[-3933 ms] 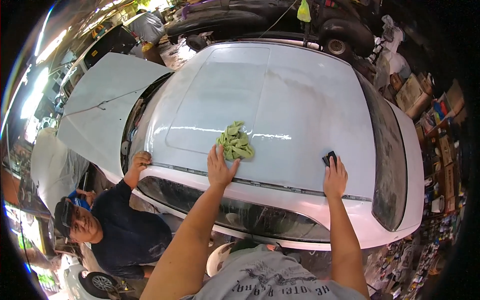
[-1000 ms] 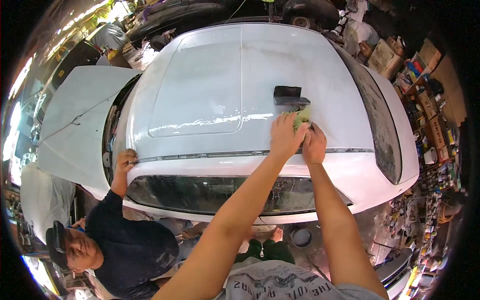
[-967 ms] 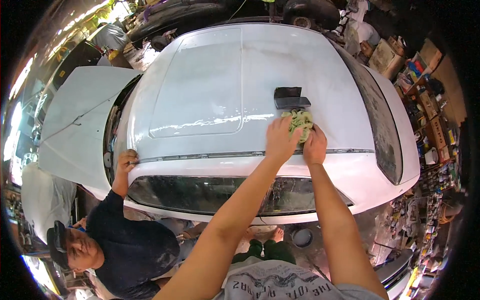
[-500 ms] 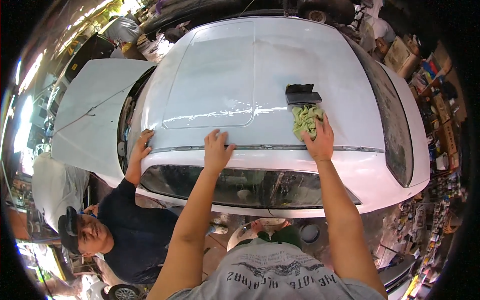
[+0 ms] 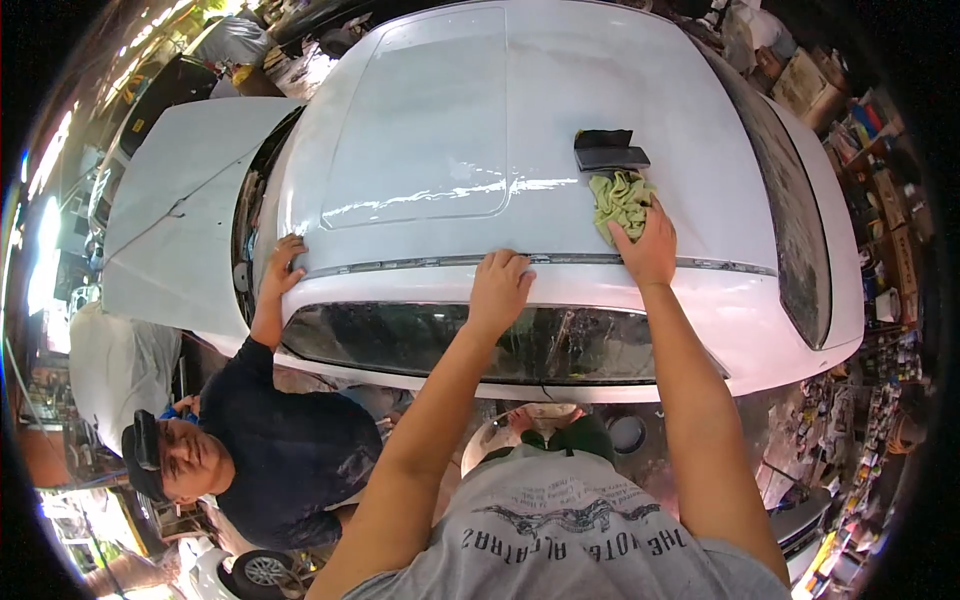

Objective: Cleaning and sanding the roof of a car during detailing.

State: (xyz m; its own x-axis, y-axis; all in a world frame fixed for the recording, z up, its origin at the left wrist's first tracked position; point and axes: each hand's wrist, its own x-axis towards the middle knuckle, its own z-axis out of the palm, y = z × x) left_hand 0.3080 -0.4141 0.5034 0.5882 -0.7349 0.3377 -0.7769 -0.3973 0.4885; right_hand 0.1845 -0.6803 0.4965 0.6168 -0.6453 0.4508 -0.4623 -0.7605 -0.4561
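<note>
A white car's roof (image 5: 420, 130) spreads before me, wet streaks shining on its surface. My right hand (image 5: 653, 248) holds the near edge of a crumpled light-green cloth (image 5: 618, 198), thumb on one side and fingers on the other. Just beyond the cloth lies a dark rectangular block (image 5: 612, 158) with a black sheet (image 5: 605, 142) standing up behind it. At the roof's near edge, my left hand (image 5: 503, 288) rests over the dark trim groove (image 5: 400, 264), its fingers loosely bent and nothing in them.
On my left a co-worker in a dark shirt (image 5: 285, 460) rests one hand (image 5: 284, 265) on the roof. The side window (image 5: 400, 340) lies below my forearms. Cluttered shelves (image 5: 880, 400) line the right; a grey round container (image 5: 627, 433) sits on the floor.
My left hand has slid right along the roof's near edge, closer to the cloth. My right hand stays at the cloth. The whole view has shifted, with the roof now higher in it.
</note>
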